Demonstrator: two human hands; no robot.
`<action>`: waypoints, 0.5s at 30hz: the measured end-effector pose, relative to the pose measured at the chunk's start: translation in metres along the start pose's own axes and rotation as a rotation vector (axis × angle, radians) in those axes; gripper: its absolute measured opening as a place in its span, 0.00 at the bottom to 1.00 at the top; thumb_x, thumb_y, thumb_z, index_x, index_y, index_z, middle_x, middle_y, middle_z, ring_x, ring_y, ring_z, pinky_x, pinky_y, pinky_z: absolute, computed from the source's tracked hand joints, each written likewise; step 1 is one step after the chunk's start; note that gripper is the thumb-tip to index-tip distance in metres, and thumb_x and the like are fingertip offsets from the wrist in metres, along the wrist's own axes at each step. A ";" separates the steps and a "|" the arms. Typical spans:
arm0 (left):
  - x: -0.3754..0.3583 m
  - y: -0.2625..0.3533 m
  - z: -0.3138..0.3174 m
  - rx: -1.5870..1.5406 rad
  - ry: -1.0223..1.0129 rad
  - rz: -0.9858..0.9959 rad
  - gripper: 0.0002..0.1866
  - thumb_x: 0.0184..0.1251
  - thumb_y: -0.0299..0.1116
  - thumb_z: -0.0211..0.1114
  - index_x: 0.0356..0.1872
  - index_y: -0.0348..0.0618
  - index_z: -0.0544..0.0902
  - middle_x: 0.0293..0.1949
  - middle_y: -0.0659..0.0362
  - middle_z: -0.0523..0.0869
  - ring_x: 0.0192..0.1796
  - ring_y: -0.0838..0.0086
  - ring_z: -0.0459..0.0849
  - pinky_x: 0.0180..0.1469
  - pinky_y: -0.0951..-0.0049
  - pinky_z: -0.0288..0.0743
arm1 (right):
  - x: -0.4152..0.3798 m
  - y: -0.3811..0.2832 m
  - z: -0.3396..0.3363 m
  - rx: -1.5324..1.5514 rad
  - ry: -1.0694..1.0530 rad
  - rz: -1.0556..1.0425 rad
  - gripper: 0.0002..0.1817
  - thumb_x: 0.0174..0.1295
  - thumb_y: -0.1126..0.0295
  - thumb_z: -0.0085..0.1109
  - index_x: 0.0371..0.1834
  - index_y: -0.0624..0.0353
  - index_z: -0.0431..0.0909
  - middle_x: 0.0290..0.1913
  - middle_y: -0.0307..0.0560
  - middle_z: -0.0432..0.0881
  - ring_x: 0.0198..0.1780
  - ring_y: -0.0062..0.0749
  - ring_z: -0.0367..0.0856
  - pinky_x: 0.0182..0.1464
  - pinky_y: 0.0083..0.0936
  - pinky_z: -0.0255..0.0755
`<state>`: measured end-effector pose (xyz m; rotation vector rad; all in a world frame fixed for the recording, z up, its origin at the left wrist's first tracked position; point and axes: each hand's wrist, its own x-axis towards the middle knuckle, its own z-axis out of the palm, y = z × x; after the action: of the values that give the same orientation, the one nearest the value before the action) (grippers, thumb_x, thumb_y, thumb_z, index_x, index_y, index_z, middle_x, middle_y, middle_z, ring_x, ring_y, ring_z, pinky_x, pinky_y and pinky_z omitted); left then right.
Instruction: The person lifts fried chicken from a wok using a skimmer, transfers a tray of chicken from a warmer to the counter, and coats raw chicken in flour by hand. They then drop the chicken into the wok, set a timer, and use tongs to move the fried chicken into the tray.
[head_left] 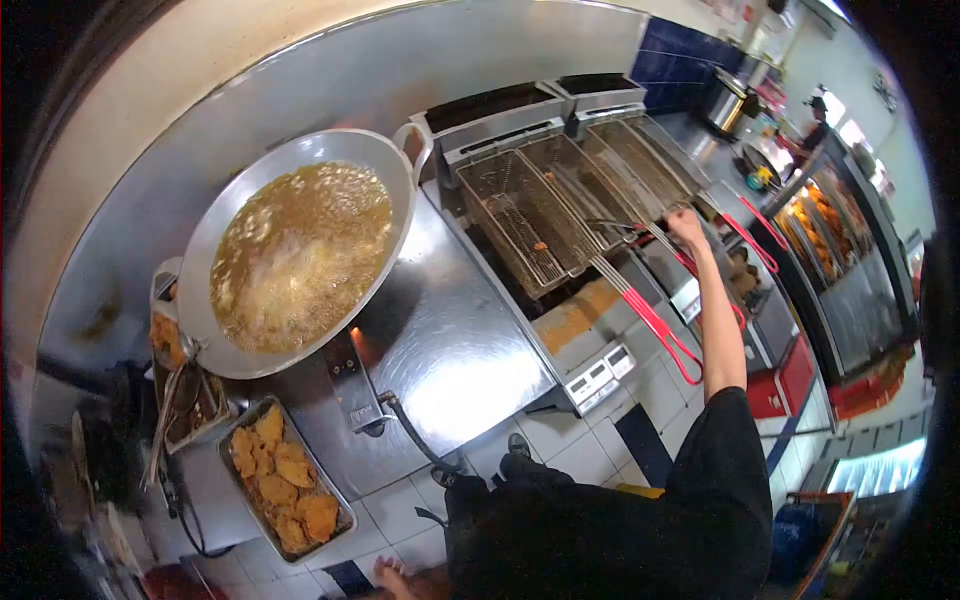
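Over the deep fryer, my right hand (686, 228) is closed on a dark metal utensil (615, 226) that looks like tongs. The utensil reaches left across the wire fry baskets, over their rims and handles. The nearest basket (522, 222) holds only a small orange crumb and hangs over the fryer well. Red-coated basket handles (655, 325) stick out toward me, below and right of that hand. Low at the bottom edge, my left hand (392, 578) shows only in part, right of a metal tray (350, 517) of fried chicken pieces (283, 478); its fingers are small and unclear.
A large wok (200, 300) of bubbling oil sits on the steel counter (450, 330), left of the fryer. A burner control with a hose (400, 410) is at the counter's front. At right stand a glass food warmer (840, 240) and, farther back, another person (815, 130).
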<state>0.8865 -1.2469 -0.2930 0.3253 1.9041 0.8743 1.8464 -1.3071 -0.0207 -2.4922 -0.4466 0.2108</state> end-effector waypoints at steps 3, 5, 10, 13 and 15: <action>-0.048 -0.023 0.041 0.231 -0.358 0.097 0.11 0.69 0.38 0.54 0.48 0.47 0.74 0.28 0.59 0.80 0.24 0.73 0.77 0.21 0.75 0.72 | 0.045 0.039 0.032 0.045 -0.251 0.031 0.23 0.52 0.49 0.64 0.35 0.61 0.84 0.26 0.47 0.82 0.21 0.31 0.78 0.25 0.29 0.74; -0.097 -0.004 0.084 0.335 -0.426 0.156 0.11 0.69 0.38 0.56 0.46 0.45 0.75 0.29 0.59 0.80 0.24 0.76 0.77 0.19 0.77 0.70 | 0.025 0.012 0.029 0.342 -0.600 0.198 0.24 0.55 0.50 0.65 0.40 0.62 0.83 0.25 0.45 0.80 0.18 0.30 0.76 0.22 0.29 0.75; -0.169 0.030 0.165 0.277 -0.680 0.320 0.08 0.69 0.28 0.55 0.43 0.35 0.76 0.32 0.60 0.81 0.35 0.78 0.79 0.37 0.79 0.75 | 0.043 0.046 0.037 0.492 -0.519 0.002 0.14 0.60 0.60 0.61 0.39 0.60 0.82 0.22 0.44 0.79 0.23 0.31 0.78 0.28 0.30 0.72; -0.181 0.030 0.196 0.522 -0.744 0.807 0.13 0.66 0.34 0.58 0.46 0.37 0.79 0.42 0.51 0.84 0.43 0.69 0.84 0.48 0.71 0.76 | 0.025 0.004 -0.023 -0.399 -0.148 -0.307 0.18 0.65 0.56 0.51 0.42 0.59 0.81 0.33 0.51 0.84 0.33 0.39 0.82 0.37 0.33 0.72; -0.242 0.084 0.214 0.418 -0.848 0.634 0.11 0.67 0.33 0.58 0.46 0.43 0.80 0.39 0.54 0.85 0.42 0.70 0.84 0.46 0.70 0.77 | 0.006 0.009 -0.056 -0.284 0.001 -0.508 0.24 0.64 0.51 0.54 0.48 0.63 0.78 0.43 0.57 0.83 0.45 0.48 0.81 0.47 0.35 0.73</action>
<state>1.1763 -1.2307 -0.1290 1.3700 1.1508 0.5609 1.8679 -1.3415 0.0196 -2.5459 -1.1532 -0.0632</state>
